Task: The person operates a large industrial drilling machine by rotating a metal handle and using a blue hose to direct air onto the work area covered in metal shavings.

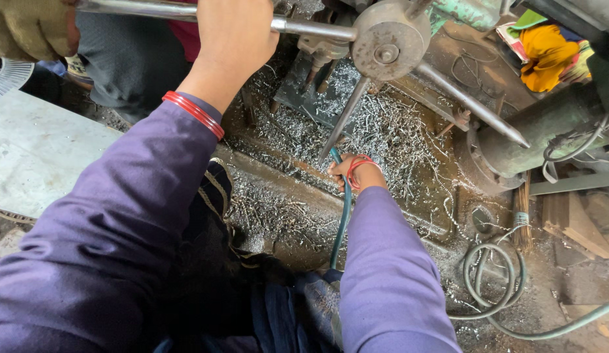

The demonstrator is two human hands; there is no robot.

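Observation:
My left hand (pixel 234 31) is closed around a long steel lever bar (pixel 304 27) that runs into a round metal hub (pixel 389 40) with several spokes. Lower down, my right hand (pixel 358 174), with red bangles at the wrist, grips the top end of a thin green hose (pixel 342 222) right at the tip of the downward spoke (pixel 344 121). Its fingers are mostly hidden behind the wrist. Both arms wear purple sleeves. Silvery metal shavings (pixel 383 131) cover the machine bed around the right hand.
Another person's gloved hand (pixel 30 26) rests at the top left, beside the bar's far end. A flat grey metal plate (pixel 36 150) lies to the left. Coiled cable (pixel 494 274) and wooden blocks (pixel 573 222) lie at right, under a dark motor housing (pixel 540 124).

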